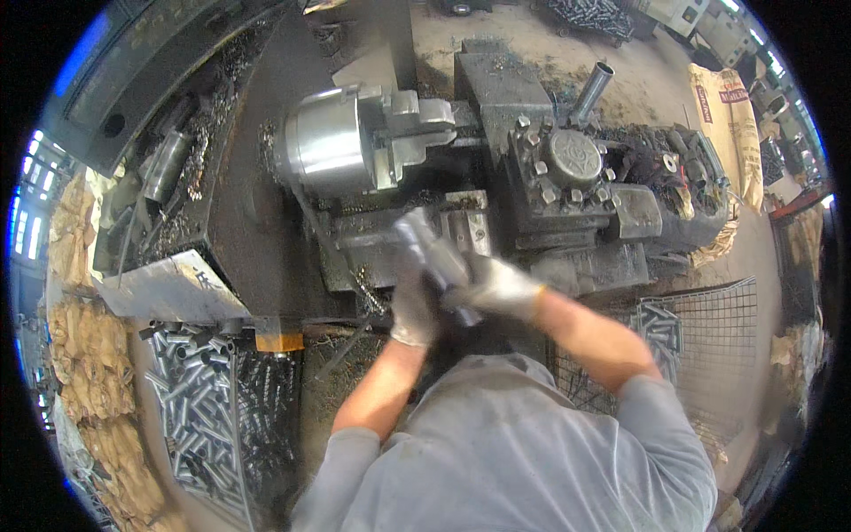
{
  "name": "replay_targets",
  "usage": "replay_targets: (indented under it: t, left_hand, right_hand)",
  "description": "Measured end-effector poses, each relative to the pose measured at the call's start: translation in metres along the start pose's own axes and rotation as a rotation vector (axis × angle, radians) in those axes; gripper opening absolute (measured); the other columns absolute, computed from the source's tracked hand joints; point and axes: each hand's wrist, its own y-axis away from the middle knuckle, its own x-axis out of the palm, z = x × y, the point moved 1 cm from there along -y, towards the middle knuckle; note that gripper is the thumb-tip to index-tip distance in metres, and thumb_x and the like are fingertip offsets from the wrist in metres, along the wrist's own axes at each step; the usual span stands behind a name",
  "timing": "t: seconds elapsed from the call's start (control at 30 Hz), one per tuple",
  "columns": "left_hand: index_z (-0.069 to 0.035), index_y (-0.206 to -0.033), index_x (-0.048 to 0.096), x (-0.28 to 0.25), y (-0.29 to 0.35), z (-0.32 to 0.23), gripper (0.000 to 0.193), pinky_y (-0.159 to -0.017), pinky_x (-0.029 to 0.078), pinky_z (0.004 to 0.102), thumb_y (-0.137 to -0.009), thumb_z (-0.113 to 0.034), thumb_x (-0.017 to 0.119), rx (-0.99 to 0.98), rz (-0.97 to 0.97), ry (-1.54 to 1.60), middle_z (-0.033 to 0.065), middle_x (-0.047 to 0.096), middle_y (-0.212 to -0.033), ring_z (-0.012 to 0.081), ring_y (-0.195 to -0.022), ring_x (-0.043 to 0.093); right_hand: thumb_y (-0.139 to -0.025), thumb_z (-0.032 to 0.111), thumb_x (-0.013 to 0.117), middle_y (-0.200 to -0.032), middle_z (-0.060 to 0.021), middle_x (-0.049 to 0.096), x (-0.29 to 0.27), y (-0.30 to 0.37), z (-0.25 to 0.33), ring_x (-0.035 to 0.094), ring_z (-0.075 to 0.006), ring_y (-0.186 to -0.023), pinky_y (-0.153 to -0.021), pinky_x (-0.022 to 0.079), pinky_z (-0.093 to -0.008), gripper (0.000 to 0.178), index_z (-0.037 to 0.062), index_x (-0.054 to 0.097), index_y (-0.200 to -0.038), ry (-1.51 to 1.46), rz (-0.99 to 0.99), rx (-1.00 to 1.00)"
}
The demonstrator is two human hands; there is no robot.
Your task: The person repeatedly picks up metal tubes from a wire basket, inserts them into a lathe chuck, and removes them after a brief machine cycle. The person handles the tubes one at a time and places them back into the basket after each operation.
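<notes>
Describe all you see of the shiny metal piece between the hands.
The metal piece looks like a silver-grey, roughly cylindrical part with a bright, smooth surface. It is tilted, its upper end leaning to the left in the picture. It sits between the gloved left hand and right hand, below and right of the chuck, apart from it. Motion blur hides finer details and how the fingers close.

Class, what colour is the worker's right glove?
The right glove is mostly off-white; best view: head.
</notes>
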Motion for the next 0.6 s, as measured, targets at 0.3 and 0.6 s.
replay_targets:
  t: [0.3, 0.6]
  left_hand:
    - [-0.004, -0.149, 0.053, 0.043, -0.115, -0.013, 0.059, -0.113, 0.052, 0.0454, -0.099, -0.03, 0.072, 0.219, 0.494, 0.061, 0.0171, 0.065, -0.142, 0.0281, -0.131, 0.063]
    - [-0.007, -0.133, 0.07, -0.072, 0.011, 0.003, 0.039, -0.096, 0.058, 0.0409, -0.097, -0.022, 0.077, 0.358, -0.215, -1.506, 0.0215, 0.073, -0.127, 0.0356, -0.117, 0.072]
  right_hand:
    - [-0.068, 0.034, 0.091, -0.12, -0.0213, 0.074, -0.117, 0.048, 0.092, 0.075, -0.0392, -0.106, -0.092, 0.061, -0.0452, 0.085, 0.0042, 0.058, -0.141, 0.26, -0.299, -0.702]
    - [-0.079, 0.028, 0.082, -0.105, -0.0168, 0.078, -0.255, -0.139, 0.105, 0.078, -0.0307, -0.095, -0.082, 0.063, -0.0434, 0.05, 0.0101, 0.069, -0.123, 1.613, -0.096, -0.289]
